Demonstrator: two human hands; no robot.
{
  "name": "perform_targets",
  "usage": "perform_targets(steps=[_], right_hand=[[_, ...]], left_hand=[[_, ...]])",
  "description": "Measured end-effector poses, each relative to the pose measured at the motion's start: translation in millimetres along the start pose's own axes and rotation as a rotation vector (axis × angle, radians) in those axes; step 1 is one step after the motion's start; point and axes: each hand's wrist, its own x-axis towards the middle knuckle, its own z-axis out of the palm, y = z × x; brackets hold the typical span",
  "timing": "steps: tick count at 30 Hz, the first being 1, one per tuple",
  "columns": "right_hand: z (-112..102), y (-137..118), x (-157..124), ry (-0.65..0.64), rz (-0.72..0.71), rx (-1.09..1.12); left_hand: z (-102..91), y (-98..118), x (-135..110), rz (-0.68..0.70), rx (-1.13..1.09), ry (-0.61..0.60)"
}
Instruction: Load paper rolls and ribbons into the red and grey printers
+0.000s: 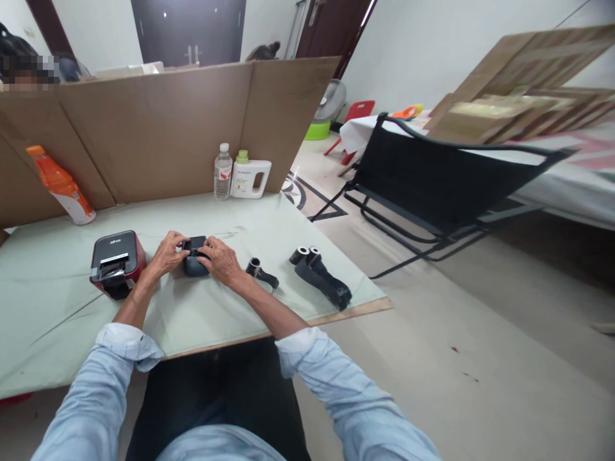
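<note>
Both my hands rest on a small dark blue-black device (195,264) in the middle of the pale green table (57,301). My left hand (166,255) grips its left side with curled fingers. Its right side is held by my right hand (220,259), fingers pressed on the top. A red and black label printer (116,262) with its lid open stands just left of my left hand. To the right of my right hand lies a small black spool piece (262,273), and farther right a black ribbon with two rolls (319,275).
A cardboard screen (158,128) walls the table's back. An orange bottle (61,186) leans at the back left; a clear water bottle (223,171) and a white jug (250,177) stand at the back. A black folding chair (432,186) is on the right. Another person is behind the screen.
</note>
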Motion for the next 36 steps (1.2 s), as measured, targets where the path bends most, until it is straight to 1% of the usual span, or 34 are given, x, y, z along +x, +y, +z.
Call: perform_targets(steps=[4,9,11,15,17,21,23,26,31,36], right_hand=[[1,0,4,0.003,-0.029,-0.054],[6,2,5,0.045,-0.098,-0.135],[7,4,3,0.065,-0.120,-0.134],[10,6,-3,0.086,-0.147,-0.104],[11,6,-7,0.088,-0.155,-0.091],[13,5,-14,0.066,-0.153,-0.069],[13,7,-17,0.071,-0.134,-0.030],[13,14,-19,0.060,-0.055,0.050],[14,25,-15,-0.079,0.057,0.125],[19,18,-18,-0.110,0.103,0.134]], left_hand=[[1.1,-3,-4,0.026,-0.008,-0.003],[-1.5,-2,-7,0.049,-0.002,0.000],[-5.0,0,-9,0.058,0.007,-0.042],[-10.5,7,-19,0.062,0.041,-0.172],[-8.6,10,-26,0.043,0.069,-0.190],[3.0,15,-40,-0.040,0.094,-0.148],[8.3,17,-45,-0.061,0.109,-0.131],[12.7,20,-49,-0.083,0.152,-0.119],[16.1,25,-52,-0.116,0.219,-0.125],[15.2,25,-51,-0.150,0.233,-0.151]])
